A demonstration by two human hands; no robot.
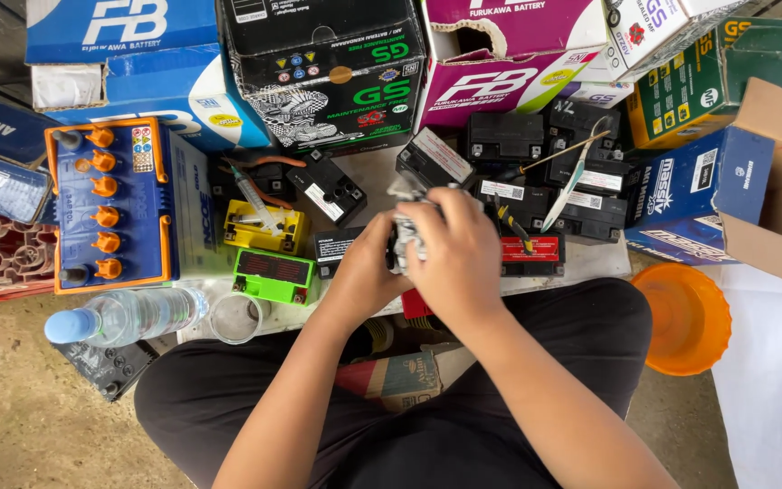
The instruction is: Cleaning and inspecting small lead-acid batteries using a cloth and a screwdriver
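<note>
From my seat the view is bright and evenly lit by soft daylight, with no hard shadows; only a faint shade lies under my forearms and beneath the water bottle (128, 317) at the left. The white cloth (771, 380) at the lower right is close to washed out. Mild glare sits on the glossy blue carton (187, 91). Focus is sharp over the black batteries (536, 172); my hands look slightly soft. Edges bend a little outward.
</note>
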